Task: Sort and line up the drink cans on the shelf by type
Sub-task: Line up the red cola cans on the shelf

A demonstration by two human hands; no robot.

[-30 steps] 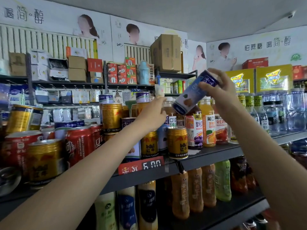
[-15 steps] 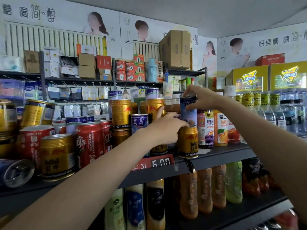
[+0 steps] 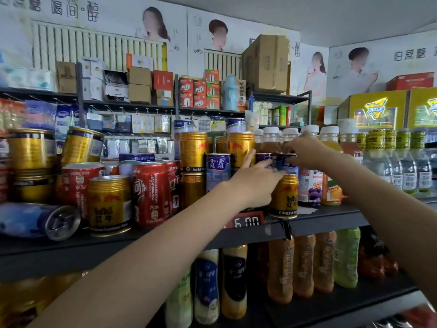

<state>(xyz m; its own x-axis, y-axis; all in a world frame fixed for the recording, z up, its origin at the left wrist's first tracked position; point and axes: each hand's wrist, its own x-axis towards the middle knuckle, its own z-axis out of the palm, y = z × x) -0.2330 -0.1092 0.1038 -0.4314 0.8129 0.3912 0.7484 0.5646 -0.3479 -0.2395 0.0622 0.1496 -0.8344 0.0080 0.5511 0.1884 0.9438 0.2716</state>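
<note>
A blue can (image 3: 287,162) stands on top of a gold can (image 3: 285,200) near the front of the black shelf (image 3: 331,217). My right hand (image 3: 306,150) pinches the blue can's rim from above. Coming in from the left, my left hand (image 3: 256,183) has its fingers curled at the gold can's top, just under the blue can, with the index finger raised. Another blue can (image 3: 218,171) stands left of my hands between stacked gold cans (image 3: 192,150). Behind my left hand a further blue can (image 3: 263,157) is partly hidden.
Red cola cans (image 3: 151,192) and a gold can (image 3: 109,204) crowd the shelf's left part, and a blue can (image 3: 35,218) lies on its side there. Juice bottles (image 3: 331,162) and water bottles (image 3: 406,169) stand to the right. A price tag (image 3: 247,221) hangs on the edge.
My right hand brought the blue can down from the air and set it upright on the gold can. My left hand slid right to the gold can's top.
</note>
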